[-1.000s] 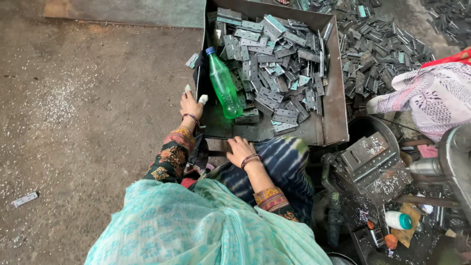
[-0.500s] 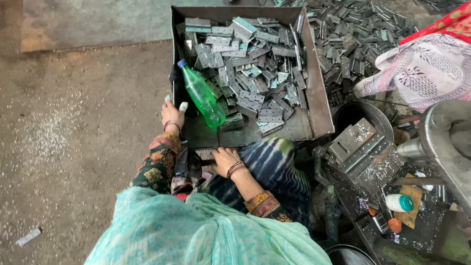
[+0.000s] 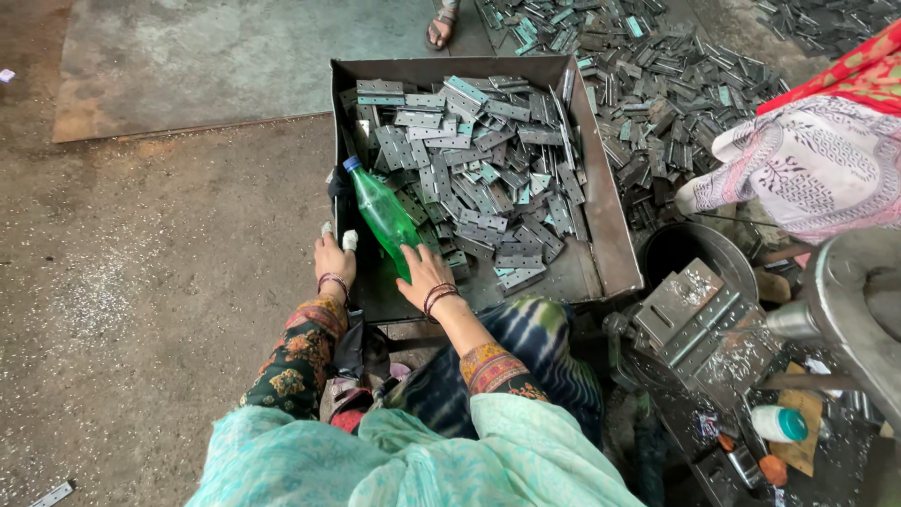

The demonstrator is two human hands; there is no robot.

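A green plastic bottle with a blue cap lies tilted in the near left part of a rusty metal tray filled with several grey metal hinges. My right hand rests on the bottle's lower end, fingers spread over it. My left hand, with taped fingertips and bangles at the wrist, lies on the tray's near left edge beside the bottle, holding nothing.
More hinges lie heaped on the floor right of the tray. Another person in patterned cloth sits at the right; a sandalled foot is at the top. A dark bucket, machine parts and a small white bottle crowd the right.
My right hand has moved forward from my lap onto the bottle's lower end. The view has shifted, so the tray sits lower in it.
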